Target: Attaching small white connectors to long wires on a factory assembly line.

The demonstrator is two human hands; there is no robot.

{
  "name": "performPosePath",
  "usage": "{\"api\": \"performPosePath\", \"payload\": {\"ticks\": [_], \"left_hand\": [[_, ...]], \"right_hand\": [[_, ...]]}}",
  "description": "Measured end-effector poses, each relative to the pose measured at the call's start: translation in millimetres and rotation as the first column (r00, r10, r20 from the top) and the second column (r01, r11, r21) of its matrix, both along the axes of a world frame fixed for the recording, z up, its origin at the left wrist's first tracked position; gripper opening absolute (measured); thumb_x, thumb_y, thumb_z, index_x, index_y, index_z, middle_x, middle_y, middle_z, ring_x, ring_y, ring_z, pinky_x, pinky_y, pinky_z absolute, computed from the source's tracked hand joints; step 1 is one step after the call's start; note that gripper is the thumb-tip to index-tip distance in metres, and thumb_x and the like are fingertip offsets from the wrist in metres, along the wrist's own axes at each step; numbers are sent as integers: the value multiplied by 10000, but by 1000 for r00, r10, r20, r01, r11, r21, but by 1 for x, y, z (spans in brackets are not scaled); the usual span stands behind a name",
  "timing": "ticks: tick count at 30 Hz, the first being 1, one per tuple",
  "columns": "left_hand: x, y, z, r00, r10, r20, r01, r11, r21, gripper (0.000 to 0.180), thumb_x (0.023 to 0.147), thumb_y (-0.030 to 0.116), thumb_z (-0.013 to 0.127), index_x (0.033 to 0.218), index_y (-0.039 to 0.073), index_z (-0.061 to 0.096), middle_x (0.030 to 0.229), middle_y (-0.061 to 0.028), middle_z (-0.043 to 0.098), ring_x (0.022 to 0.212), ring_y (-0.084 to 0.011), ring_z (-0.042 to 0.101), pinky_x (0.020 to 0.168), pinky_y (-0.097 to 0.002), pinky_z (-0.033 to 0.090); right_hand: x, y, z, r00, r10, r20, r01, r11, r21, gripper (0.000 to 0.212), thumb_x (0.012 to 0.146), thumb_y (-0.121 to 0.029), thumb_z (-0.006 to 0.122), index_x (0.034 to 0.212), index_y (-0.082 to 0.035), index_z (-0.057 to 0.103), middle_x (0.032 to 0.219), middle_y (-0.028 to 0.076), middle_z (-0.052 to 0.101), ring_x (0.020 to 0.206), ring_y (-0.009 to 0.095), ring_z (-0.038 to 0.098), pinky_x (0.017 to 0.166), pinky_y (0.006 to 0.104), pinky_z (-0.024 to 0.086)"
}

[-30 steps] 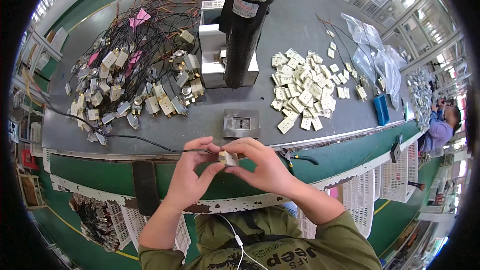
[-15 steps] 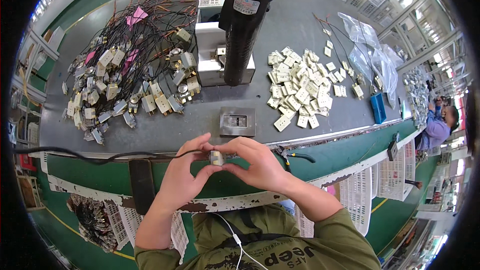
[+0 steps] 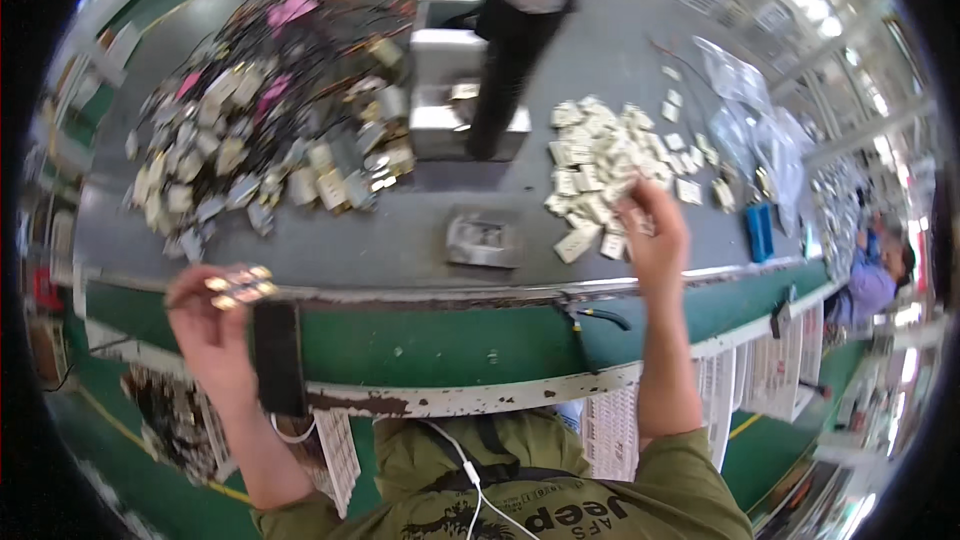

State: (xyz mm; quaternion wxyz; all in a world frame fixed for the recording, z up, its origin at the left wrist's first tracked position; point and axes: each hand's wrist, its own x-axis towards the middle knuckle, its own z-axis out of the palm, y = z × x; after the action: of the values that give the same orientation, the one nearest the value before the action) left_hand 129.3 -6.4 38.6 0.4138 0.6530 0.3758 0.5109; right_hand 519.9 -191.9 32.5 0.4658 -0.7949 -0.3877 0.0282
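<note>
At the table's left front, my left hand [image 3: 212, 335] is raised and closed on a small part with shiny brass-coloured contacts [image 3: 240, 286]; blur hides its exact kind. My right hand [image 3: 655, 230] reaches over the right edge of a heap of cream plastic pieces [image 3: 590, 165]. Its fingers are curled in among them, with a white bit showing by the fingers; whether they grip a piece is hidden. Between the hands, a grey metal block with a rectangular recess [image 3: 482, 238] lies near the table's front edge.
A black press-like column [image 3: 510, 60] leans over a white stand [image 3: 465, 135]. To its left lies a tangle of wired connectors [image 3: 215, 130]. A phone [image 3: 278, 358], pliers [image 3: 582, 325] and a blue tray [image 3: 760, 230] lie along the front. Another person in purple [image 3: 868, 285] sits far right.
My hands were together in front of the metal block, both on a corded connector. They have parted: the left moved left with the brass-contact part, the right moved to the cream heap.
</note>
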Motion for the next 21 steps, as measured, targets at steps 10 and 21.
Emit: {"api": "performPosePath", "payload": {"ticks": [10,21], "left_hand": [[-345,-36,-205,613,788,53,-772,612,-174,401,958,192,603,1257,-37,465,1237,-158,549,1116,-281,539,1019,-428,455],[-320,-135,-358,429,900,74,-138,146,-980,577,915,446,619,1202,-38,490,1058,-152,586,1084,-262,563,983,-379,477]], "right_hand": [[9,-22,-44,994,106,16,-106,953,284,713,932,-51,565,1526,-66,171,1527,163,284,1360,327,365,1108,428,312],[-6,-13,-46,983,182,14,-182,967,177,611,972,-46,521,1516,-79,245,1537,131,299,1349,260,392,1092,366,332]]}}
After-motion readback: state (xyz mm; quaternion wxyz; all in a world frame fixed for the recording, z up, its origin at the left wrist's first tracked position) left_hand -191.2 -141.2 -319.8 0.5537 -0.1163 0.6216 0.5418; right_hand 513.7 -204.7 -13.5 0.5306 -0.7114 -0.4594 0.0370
